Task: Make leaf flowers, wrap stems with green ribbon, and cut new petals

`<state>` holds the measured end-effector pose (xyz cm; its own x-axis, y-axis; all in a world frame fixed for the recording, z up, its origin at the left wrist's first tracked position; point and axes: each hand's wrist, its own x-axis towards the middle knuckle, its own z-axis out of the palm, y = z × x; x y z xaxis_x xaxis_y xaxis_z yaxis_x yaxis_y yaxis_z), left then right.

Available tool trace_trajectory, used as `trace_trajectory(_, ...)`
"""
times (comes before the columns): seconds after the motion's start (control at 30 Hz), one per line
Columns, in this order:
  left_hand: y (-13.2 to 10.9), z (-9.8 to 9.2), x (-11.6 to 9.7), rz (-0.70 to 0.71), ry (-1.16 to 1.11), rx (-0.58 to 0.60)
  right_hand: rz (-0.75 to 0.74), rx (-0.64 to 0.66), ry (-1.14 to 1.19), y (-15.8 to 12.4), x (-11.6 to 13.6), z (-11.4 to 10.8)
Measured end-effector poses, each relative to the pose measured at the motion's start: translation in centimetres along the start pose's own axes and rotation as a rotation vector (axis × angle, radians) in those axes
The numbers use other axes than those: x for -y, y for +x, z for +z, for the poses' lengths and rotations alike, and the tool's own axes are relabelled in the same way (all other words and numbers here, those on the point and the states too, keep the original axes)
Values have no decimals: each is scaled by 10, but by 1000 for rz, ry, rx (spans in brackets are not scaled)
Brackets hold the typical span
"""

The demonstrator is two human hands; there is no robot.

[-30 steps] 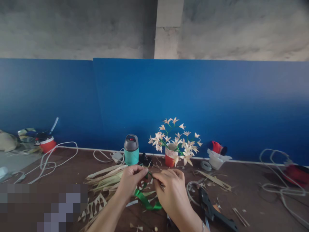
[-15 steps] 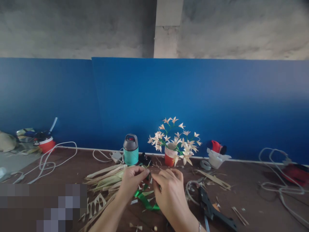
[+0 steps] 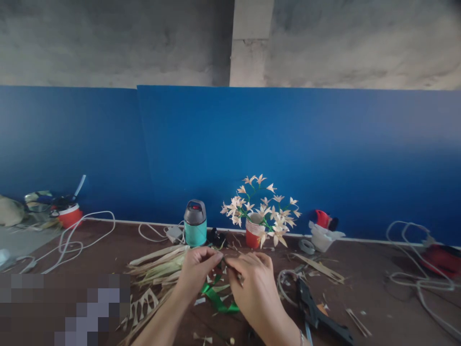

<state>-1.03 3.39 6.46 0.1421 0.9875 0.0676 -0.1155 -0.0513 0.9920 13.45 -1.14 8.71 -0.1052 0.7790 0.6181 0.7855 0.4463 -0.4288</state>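
Note:
My left hand (image 3: 196, 269) is closed in a pinch in front of the turquoise container. A shiny green ribbon (image 3: 219, 302) trails down from its fingertips and curves along the table toward my right wrist. Fingertips nearly touching the left ones, my right hand (image 3: 254, 278) is also pinched; whatever lies between its fingers is too small and hidden to make out. Pale dried husk strips (image 3: 158, 264) lie beside my left hand, with a cut-out husk piece (image 3: 144, 306) below them. To the right of my right hand rests a black glue gun (image 3: 319, 312).
Behind my hands stand a turquoise container (image 3: 195, 230) and a red cup (image 3: 254, 233) of pale husk flowers (image 3: 277, 218). A white tub (image 3: 322, 238), tape roll (image 3: 306, 246) and wooden tweezers (image 3: 320, 268) lie right. White cables (image 3: 68, 242) spread left; a blue partition (image 3: 230, 154) rises behind.
My right hand and wrist have shifted very slightly, tilting a little toward the right. The left hand stays in place, and the objects on the table have not moved.

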Motion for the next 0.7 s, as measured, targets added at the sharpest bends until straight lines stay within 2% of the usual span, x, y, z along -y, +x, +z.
trace_trajectory(0.17,-3,0,-6,-26,-42,51,-4,-32,14,1,-1,-5)
trace_trajectory(0.33,-4,2,-10,-17,-63,31,-20,-61,13,2,-1,-11)
trace_trajectory(0.7,-5,3,-9,-24,-47,63,-77,-29,-84,-1,-1,-9)
